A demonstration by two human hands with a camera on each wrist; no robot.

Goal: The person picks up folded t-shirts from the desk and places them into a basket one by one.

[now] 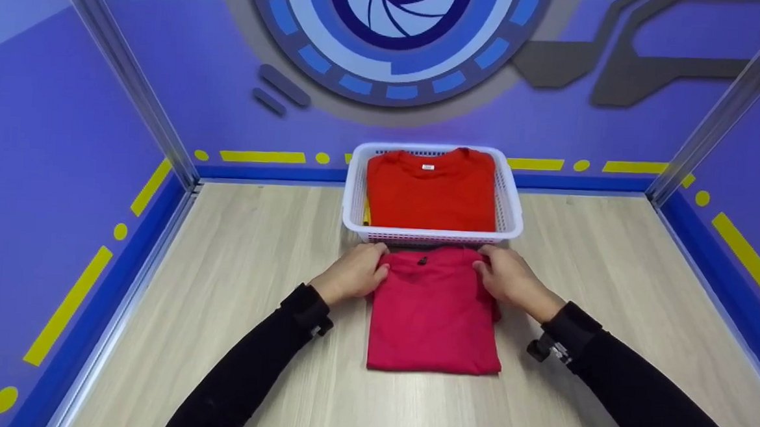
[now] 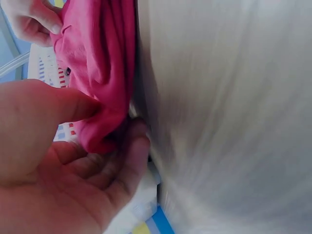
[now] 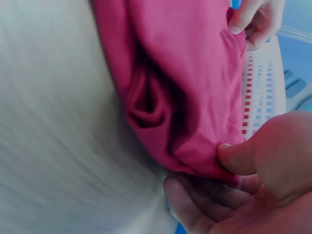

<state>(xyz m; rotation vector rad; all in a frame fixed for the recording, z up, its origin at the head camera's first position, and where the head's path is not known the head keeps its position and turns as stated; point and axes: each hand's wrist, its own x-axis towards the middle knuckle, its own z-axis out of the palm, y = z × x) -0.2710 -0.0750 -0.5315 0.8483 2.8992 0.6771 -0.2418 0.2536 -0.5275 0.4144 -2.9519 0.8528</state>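
Pink shirt point(image 1: 435, 311), folded to a rectangle, lies on the worktop point(image 1: 235, 245) mid-width, its far edge just short of the basket point(image 1: 353, 192) near wall; basket sits at the worktop's back edge and already holds a folded red shirt point(image 1: 430, 190).

Left hand point(image 1: 353, 274) pinches the far-left corner of the pink shirt; left wrist view shows the thumb point(image 2: 73, 105) on top and the fingers point(image 2: 127, 161) curled under the folded layers. Right hand point(image 1: 510, 279) does the same at the far-right corner; thumb point(image 3: 239, 158) over, fingers point(image 3: 190, 207) beneath. Both grips are closed on cloth, neither slack.

Step in hand, as I read it: lifting the fold by its far corners. To do it well: keep every layer inside each pinch, since the wrist views show loose folds bunching beside the thumbs; raise both corners level so the stack doesn't skew; near edge is unsupported and may droop open, so slide fingers further under before lifting.

Geometry: shirt lies between the hands, cloth touching thumbs and fingertips on both sides; the bulk of it runs back toward the near worktop edge, away from the fingers.
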